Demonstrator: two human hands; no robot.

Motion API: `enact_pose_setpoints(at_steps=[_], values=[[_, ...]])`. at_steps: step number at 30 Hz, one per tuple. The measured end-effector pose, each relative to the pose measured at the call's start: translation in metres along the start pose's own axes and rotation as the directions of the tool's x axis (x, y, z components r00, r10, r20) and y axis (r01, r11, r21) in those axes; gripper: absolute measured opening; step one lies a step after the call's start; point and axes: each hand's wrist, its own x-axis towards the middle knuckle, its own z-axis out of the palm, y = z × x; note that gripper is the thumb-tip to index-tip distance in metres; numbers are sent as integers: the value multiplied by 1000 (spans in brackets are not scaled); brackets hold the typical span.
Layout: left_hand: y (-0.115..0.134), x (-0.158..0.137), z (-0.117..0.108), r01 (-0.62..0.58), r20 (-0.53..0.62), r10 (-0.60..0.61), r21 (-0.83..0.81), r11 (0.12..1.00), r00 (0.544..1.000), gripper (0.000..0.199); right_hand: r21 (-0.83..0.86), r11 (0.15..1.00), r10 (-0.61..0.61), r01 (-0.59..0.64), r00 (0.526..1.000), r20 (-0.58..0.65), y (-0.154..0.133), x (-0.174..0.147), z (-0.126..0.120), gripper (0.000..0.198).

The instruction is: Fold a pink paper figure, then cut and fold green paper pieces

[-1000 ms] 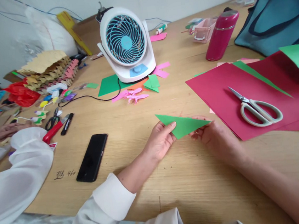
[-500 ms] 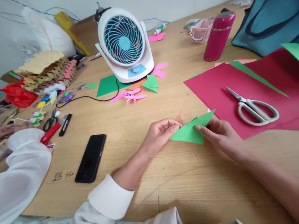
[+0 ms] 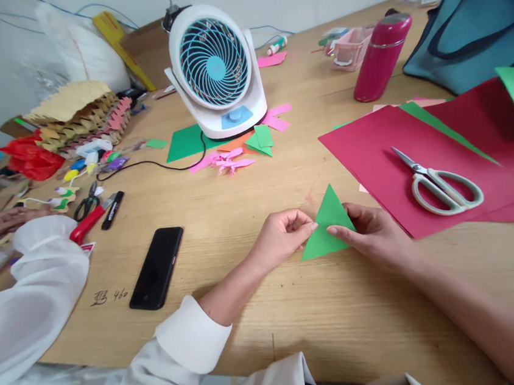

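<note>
A green paper triangle [image 3: 329, 228] is held up over the table between my two hands, one corner pointing away from me. My left hand [image 3: 289, 237] pinches its left edge between thumb and fingertips. On the right side, my right hand [image 3: 373, 229] grips the paper, thumb lying on the front face and fingers behind it. Scissors with white handles [image 3: 444, 185] lie to the right of my right hand, on sheets of dark red paper [image 3: 363, 151].
A white fan [image 3: 216, 68] stands at the back, with pink and green paper scraps at its foot. Left of my arm lies a black phone [image 3: 157, 267]. A co-worker's sleeve [image 3: 47, 257] reaches in at far left. A magenta bottle [image 3: 383, 57] and teal bag [image 3: 473, 23] stand back right.
The green paper has been turned in my hands, so its point now faces away from me instead of to the right. Both hands still hold it.
</note>
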Motion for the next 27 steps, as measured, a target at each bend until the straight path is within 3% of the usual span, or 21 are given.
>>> enact_pose_setpoints(at_steps=[7,17,27], values=[[-2,-2,3,47,11,-47,6,999,999,21,-7,999,32,-33,993,-111,4,1,3,26],[-5,-2,2,15,-63,-12,41,999,998,16,-89,996,2,-8,997,-75,5,-1,4,24],[-3,-2,2,-15,-61,19,64,998,998,17,-168,986,-31,13,994,-107,8,-2,6,24]])
